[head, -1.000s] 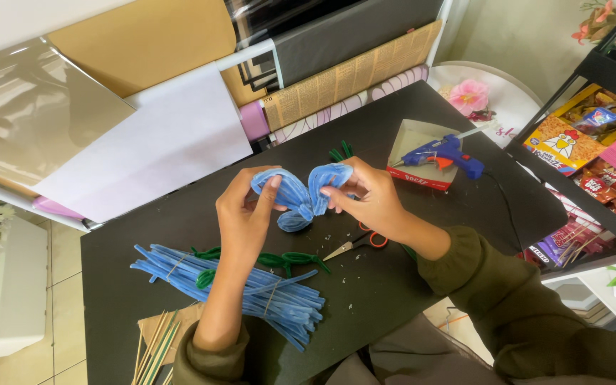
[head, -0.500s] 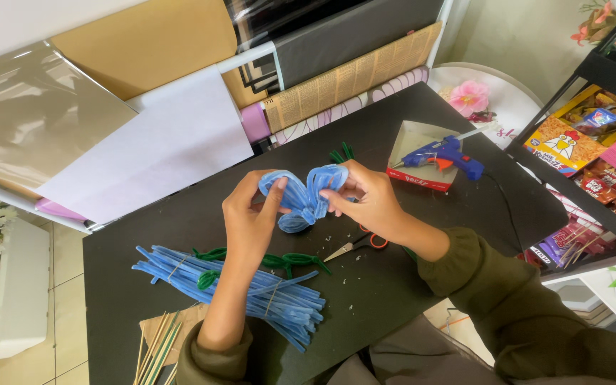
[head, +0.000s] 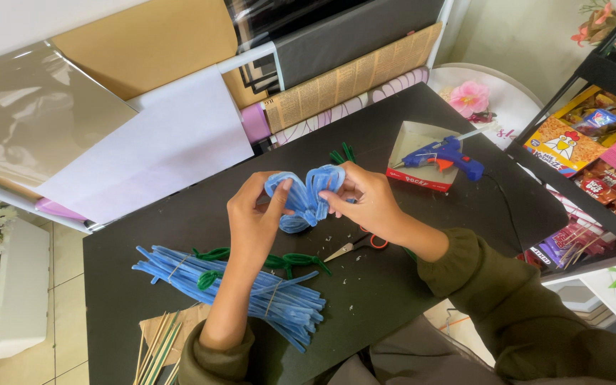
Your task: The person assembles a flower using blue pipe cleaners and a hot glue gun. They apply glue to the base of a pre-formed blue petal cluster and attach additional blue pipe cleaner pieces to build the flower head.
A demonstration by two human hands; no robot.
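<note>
Fingers of both hands are pinching a looped shape of fuzzy light-blue pipe cleaners (head: 306,196), held up just above the black tabletop (head: 465,207) near the middle of the frame. The left hand (head: 254,221) is gripping the left-hand loops, thumb pressed against the fuzz and the other fingers curled behind. The right hand (head: 365,203) is closing thumb and forefinger on the right-hand loops, close to where the loops are meeting at the base.

The work appears to be at the shaping stage: the loops are already bent into petal-like lobes and are being gathered and pressed together at one point. The next move probably calls for a firm hold at that joining point, so the springy wires are not opening out while they are being twisted or fixed.

Below the hands, toward the lower left of the frame, a loose bundle of straight light-blue pipe cleaners (head: 251,292) is lying on the table, with a few dark green pipe-cleaner pieces (head: 286,260) across it. Small scissors with orange handles (head: 358,246) are lying just under the right wrist. At the bottom left edge, thin wooden skewers (head: 155,353) are resting on brown card. To the upper right, a blue and orange glue gun (head: 447,155) is sitting on a shallow red-edged cardboard box (head: 415,171), well apart from the hands
</note>
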